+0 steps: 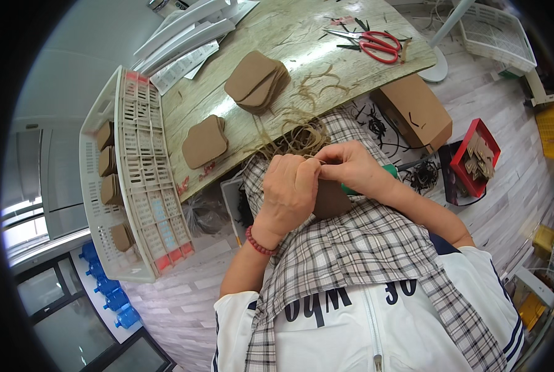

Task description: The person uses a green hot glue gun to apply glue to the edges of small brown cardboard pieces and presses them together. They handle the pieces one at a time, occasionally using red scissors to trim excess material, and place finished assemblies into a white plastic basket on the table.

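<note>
My left hand (290, 191) is closed, its fingertips pinching the upper edge of a flat brown rounded piece (332, 203) above my lap. My right hand (354, 168) meets it there, thumb and fingers pressed together. A green handle (389, 170) shows on both sides of my right palm and appears held in it; its working end is hidden. What lies between the fingertips is too small to make out. Just beyond my hands, a tangle of thin tan strips (305, 137) spills from the table edge onto my checked apron (363, 248).
The wooden table (196, 99) carries brown piece stacks (259, 80) and red-handled scissors (379, 46). On the left stands a white plastic crate (150, 167) with more stacks. At right are a cardboard box (413, 108), black scraps (422, 177) and a red tray (475, 158) of small tan pieces.
</note>
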A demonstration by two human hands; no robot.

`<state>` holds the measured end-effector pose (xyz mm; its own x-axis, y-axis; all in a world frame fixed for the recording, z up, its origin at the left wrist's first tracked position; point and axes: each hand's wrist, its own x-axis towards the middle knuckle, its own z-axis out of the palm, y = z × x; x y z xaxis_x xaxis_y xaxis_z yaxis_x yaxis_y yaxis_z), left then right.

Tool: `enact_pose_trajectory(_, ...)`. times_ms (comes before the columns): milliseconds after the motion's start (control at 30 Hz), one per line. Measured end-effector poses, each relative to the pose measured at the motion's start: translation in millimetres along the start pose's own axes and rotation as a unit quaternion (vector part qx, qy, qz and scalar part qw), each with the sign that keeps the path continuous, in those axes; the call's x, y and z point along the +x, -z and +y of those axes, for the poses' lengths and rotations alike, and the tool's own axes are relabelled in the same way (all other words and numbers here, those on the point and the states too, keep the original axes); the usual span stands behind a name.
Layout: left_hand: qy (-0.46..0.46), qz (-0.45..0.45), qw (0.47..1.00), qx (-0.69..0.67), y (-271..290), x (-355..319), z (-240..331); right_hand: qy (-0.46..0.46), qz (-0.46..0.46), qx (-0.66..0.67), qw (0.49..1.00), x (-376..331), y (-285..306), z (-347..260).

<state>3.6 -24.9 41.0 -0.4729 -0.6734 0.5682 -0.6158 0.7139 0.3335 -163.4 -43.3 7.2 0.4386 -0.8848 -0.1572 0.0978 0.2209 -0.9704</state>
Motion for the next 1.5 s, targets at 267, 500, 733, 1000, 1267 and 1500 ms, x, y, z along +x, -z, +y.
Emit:
enact_pose_trajectory(267, 0.041, 0.011, 0.999, -0.023, 1, -4, 3, -0.05, -0.002, -0.013, 0.999, -1, 10, -9)
enact_pose_trajectory(500, 0.42, 0.168, 0.818, -0.357, -7, -28, -3, -0.035, 0.016, 0.038, 0.999, 1, 11, -11)
enact_pose_trajectory(733, 0.446, 0.197, 0.665, -0.565, -14, -36, -1, 0.069, 0.095, -0.072, 0.99, 1, 1, -19)
enact_pose_trajectory(1000, 0.427, 0.199, 0.768, -0.434, -10, -29, 10, 0.388, 0.214, -0.359, 0.821, 14, 2, -14)
enact_pose_trajectory(1267, 0.441, 0.24, 0.728, -0.466, -5, -31, 8, 0.396, 0.178, -0.294, 0.851, 17, -5, -13)
enact_pose_trajectory(1500, 0.03, 0.166, 0.966, 0.198, 18, -37, 5, 0.001, 0.059, 0.119, 0.991, 12, -3, -1)
